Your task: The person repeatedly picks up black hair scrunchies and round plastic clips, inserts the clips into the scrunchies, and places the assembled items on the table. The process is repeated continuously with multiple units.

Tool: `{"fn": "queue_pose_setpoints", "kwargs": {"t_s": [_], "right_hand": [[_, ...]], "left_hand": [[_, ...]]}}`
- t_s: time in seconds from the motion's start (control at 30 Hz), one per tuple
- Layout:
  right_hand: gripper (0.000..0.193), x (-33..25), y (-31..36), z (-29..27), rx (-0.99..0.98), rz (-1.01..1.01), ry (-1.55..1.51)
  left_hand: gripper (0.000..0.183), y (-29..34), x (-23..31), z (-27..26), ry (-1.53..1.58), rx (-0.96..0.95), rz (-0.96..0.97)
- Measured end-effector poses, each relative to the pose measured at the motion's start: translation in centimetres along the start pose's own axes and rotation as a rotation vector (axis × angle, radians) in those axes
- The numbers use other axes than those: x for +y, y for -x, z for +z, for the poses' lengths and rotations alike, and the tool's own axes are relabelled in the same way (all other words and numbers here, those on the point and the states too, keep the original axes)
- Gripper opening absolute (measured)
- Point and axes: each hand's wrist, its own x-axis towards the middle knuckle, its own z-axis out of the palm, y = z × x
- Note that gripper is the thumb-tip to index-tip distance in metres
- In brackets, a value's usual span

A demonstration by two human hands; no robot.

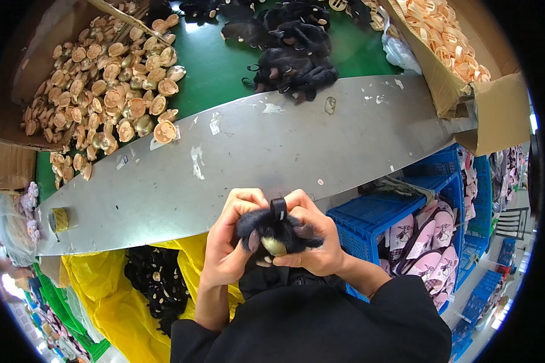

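Pinching blk plush (255, 222) btwn L hand (227, 239) & R hand (322, 241); best press gold shell (274, 246) evenly, fur clear; seating hard to see.

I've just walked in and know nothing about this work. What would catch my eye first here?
Probably the black furry piece at the centre, with its gold part, held between the person's left hand and right hand. Next, the big heap of gold and cream half-shells at upper left. Then the bright yellow plastic sheet at lower left, and the blue crates with pink pieces at right.
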Motion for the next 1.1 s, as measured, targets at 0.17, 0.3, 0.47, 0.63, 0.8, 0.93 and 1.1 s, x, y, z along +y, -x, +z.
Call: {"fn": "queue_pose_setpoints", "kwargs": {"t_s": [0.17,0.3,0.47,0.63,0.8,0.93,1.1], "right_hand": [[0.041,-0.6,-0.4,-0.9,0.010,-0.170,0.217],[0.044,-0.7,0.1,-0.1,0.074,0.025,-0.059],[0.036,-0.4,0.4,-0.6,-0.080,-0.049,0.019],[0.029,-1.3,0.4,-0.3,-0.132,-0.088,-0.065],[0.024,-0.5,0.3,-0.2,-0.064,-0.047,-0.172],[0.023,0.1,-0.8,0.2,0.060,-0.371,0.051],[0.020,0.2,-1.9,-0.5,0.058,-0.699,0.268]], "left_hand": [[0.044,-0.1,0.2,0.7,0.180,-0.011,-0.003],[0.049,-0.2,-0.7,0.1,-0.008,-0.013,0.034],[0.040,0.3,-0.5,1.1,0.079,-0.004,0.065],[0.036,0.6,0.2,1.8,0.121,0.001,0.113],[0.029,0.7,0.6,2.1,-0.106,0.064,0.197],[0.027,0.8,0.2,2.7,-0.189,0.172,0.275],[0.025,0.9,0.1,2.8,-0.226,0.195,0.377]]}}
